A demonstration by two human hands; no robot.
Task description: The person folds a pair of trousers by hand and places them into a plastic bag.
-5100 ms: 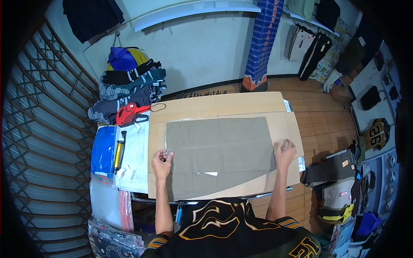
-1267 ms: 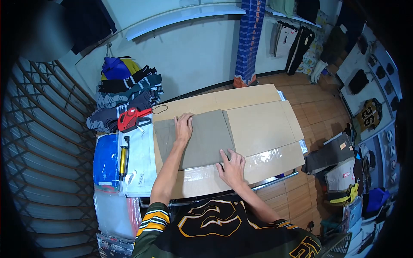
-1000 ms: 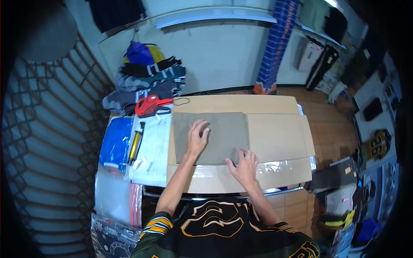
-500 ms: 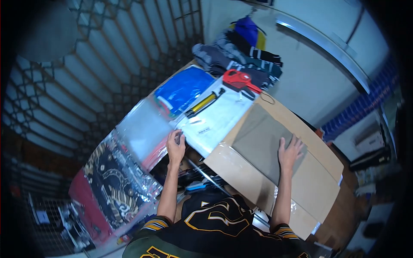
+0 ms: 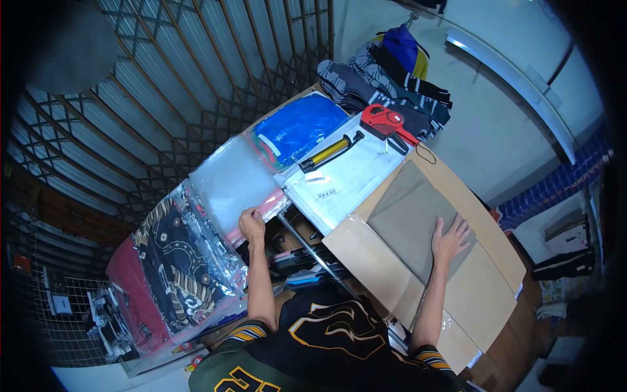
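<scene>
My right hand [image 5: 450, 242] lies flat with spread fingers on a folded olive-grey cloth [image 5: 408, 215], which rests on brown cardboard [image 5: 477, 294]. My left hand [image 5: 252, 225] is closed at the pink-edged near corner of a stack of clear plastic bags [image 5: 232, 186]; its fingertips are pressed together at the edge. Just beyond it sits a blue garment in clear plastic [image 5: 300, 127]. Between my hands lies a white packet [image 5: 346, 186] bearing a small label, with a yellow and black tool [image 5: 330, 151] and a red label gun [image 5: 392, 123] on top.
Packed patterned garments [image 5: 176, 261] and a dark red one [image 5: 127, 281] lie at the left. Grey and black folded clothes [image 5: 379, 85] are piled at the back. A metal lattice gate [image 5: 215, 65] stands behind. A metal bar [image 5: 310, 251] crosses the gap near my body.
My left hand has moved left and toward me, from the white packet's corner to the plastic bags' edge. The view has shifted slightly. My right hand stays on the cloth.
</scene>
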